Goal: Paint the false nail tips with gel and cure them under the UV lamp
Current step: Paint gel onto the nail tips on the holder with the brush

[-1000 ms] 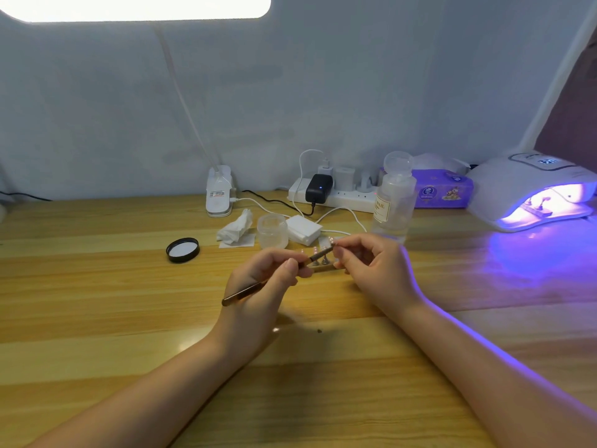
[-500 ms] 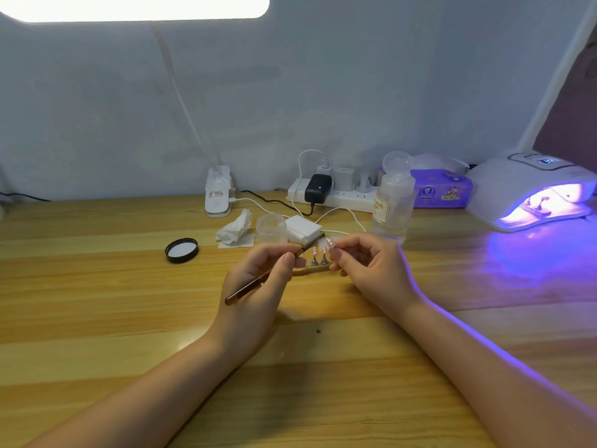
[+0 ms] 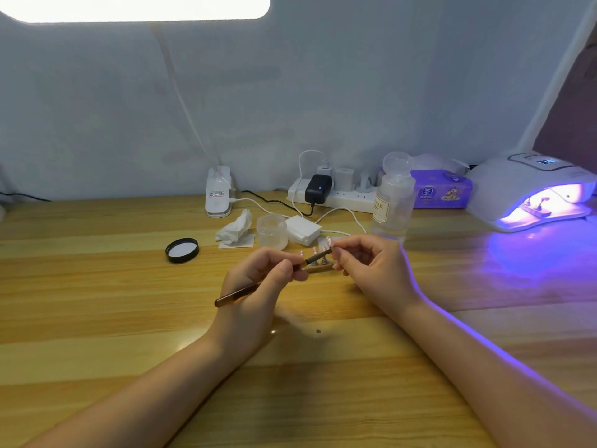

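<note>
My left hand grips a brown gel brush, its tip pointing up and right towards my right hand. My right hand pinches the end of a small wooden holder that carries several false nail tips upright on pegs. The brush tip lies across the tips, close to my right fingertips. The white UV lamp glows purple at the far right, with another holder visible inside. An open frosted gel jar stands just behind my hands.
A black jar lid lies to the left. A crumpled tissue, white pads, a clear bottle, a power strip, a purple tissue pack and a desk-lamp base line the back of the wooden desk.
The brush tip has shifted slightly along the nail tips, and both hands have moved a little. My grips on brush and holder are unchanged.
</note>
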